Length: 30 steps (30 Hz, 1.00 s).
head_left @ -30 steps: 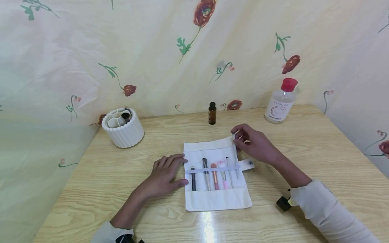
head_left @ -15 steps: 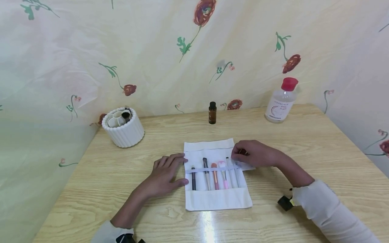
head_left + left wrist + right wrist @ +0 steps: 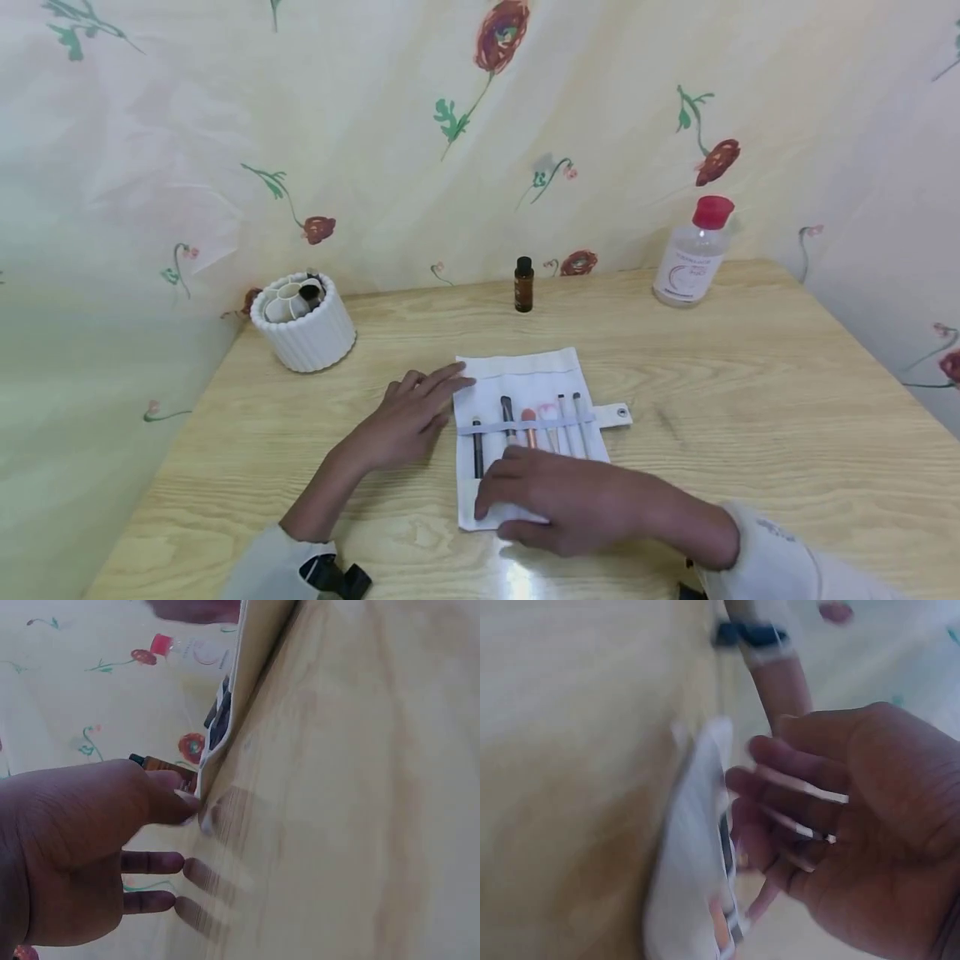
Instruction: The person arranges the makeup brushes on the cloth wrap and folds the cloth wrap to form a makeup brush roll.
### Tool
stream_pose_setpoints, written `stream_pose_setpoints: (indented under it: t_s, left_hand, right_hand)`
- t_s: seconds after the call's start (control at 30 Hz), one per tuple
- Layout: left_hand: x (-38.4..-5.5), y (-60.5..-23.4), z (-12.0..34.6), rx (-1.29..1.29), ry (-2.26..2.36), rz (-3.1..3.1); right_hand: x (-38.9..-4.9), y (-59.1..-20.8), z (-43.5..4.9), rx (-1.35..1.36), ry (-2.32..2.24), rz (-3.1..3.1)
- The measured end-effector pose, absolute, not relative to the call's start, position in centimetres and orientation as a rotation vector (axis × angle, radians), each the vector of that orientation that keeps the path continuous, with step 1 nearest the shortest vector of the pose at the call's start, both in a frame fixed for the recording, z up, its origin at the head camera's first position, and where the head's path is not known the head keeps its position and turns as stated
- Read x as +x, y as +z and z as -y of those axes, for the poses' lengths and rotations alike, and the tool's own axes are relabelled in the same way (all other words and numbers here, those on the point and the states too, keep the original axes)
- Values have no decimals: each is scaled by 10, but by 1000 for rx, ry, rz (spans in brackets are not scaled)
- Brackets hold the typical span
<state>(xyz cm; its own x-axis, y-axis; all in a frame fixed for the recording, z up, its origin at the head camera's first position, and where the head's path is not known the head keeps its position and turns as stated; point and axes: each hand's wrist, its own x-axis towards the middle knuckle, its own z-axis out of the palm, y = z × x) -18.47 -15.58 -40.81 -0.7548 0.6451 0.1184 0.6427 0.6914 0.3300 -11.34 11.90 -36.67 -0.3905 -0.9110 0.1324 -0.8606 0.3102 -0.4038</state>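
Note:
A white cloth brush roll [image 3: 525, 365] lies unfolded on the table. Makeup brushes are tucked under its elastic band, among them a black-handled one [image 3: 477, 450], a dark-headed brush [image 3: 507, 408], a copper one [image 3: 529, 415] and a pink-tipped one [image 3: 549, 412]. My left hand [image 3: 397, 429] touches the roll's upper left edge with extended fingers; in the left wrist view a digit meets the cloth's edge. Over the bottom pocket hovers my right hand [image 3: 562, 500], fingers loosely bent with nothing in them. It hides the lower brush handles and the pocket's right part.
A ribbed white holder [image 3: 311, 337] with a dark brush stands at the back left. Near the wall are a small brown bottle [image 3: 523, 292] and a clear red-capped bottle [image 3: 690, 267]. A snap strap [image 3: 615, 415] sticks out from the roll's right side.
My right hand has left the rightmost brush, now tucked under the band, and moved down and left over the bottom pocket. My left hand has slid slightly up the left edge.

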Motion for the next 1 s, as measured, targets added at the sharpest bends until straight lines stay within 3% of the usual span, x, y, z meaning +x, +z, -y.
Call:
stream_pose_setpoints:
  t_s: [0.17, 0.63, 0.77, 1.0]
  left_hand:
    - [-186, -401, 155, 1110, 523, -2857]
    - [-162, -377, 139, 1045, 611, -2594]
    - [-156, -380, 131, 1050, 658, -2512]
    - [-159, -387, 128, 1084, 700, -2560]
  right_hand:
    - [-100, -367, -126, -1591, -473, -2571]
    - [-113, -348, -195, -849, -145, -2872]
    - [-115, -357, -205, -854, -102, -2934]
    - [-120, -366, -208, -1169, -59, -3035]
